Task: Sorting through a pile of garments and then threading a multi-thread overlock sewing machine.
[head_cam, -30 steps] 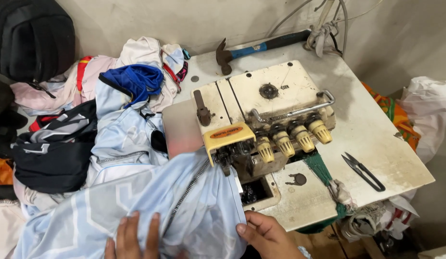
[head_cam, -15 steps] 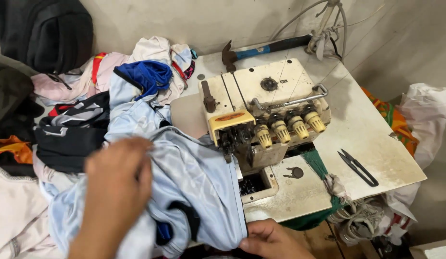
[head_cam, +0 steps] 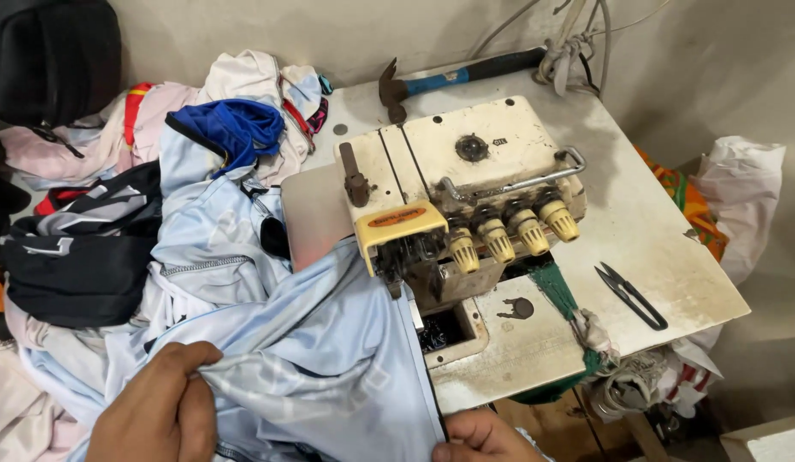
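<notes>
left hand (head_cam: 162, 411) lowered since earlier, fingers pinching light blue garment (head_cam: 312, 359) | right hand (head_cam: 483, 438) still at hem, fingers unclear

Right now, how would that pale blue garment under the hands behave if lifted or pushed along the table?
The pale blue garment is probably floppy: it folds and bunches where the left hand pinches it. It looks thin and light, likely smooth enough to slide. Its edge lies by the sewing machine, so it might snag there.

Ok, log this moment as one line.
left hand: pinching light blue garment | right hand: at garment edge | overlock machine: garment at presser foot
</notes>
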